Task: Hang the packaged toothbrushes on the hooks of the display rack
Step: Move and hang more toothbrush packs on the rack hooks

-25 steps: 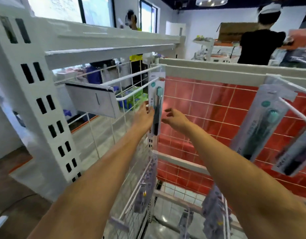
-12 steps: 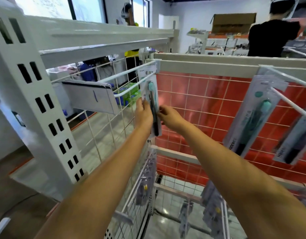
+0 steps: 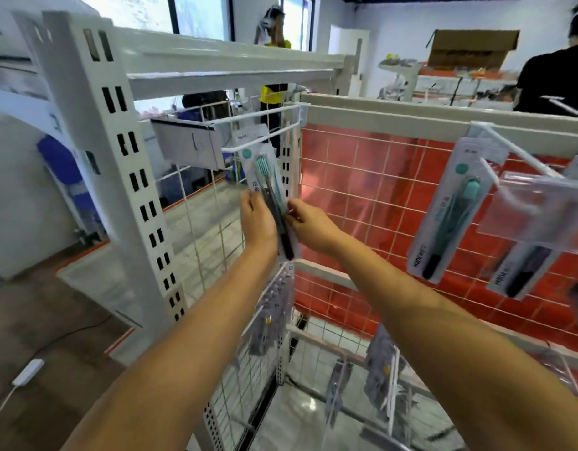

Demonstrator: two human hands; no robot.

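Now | our left hand (image 3: 258,219) and right hand (image 3: 310,224) both pinch the packaged toothbrush (image 3: 270,196) from either side | it sits tilted under the white hook (image 3: 258,141) at the display rack (image 3: 378,117) corner | other packs (image 3: 444,216) hang right.

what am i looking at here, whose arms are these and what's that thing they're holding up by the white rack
The picture comes from a camera worn on a person's head, looking down at their own two bare arms. The left hand and right hand together hold one packaged toothbrush, its top up by a white wire hook on the display rack. More packaged toothbrushes already hang at the right in front of a red tiled wall.
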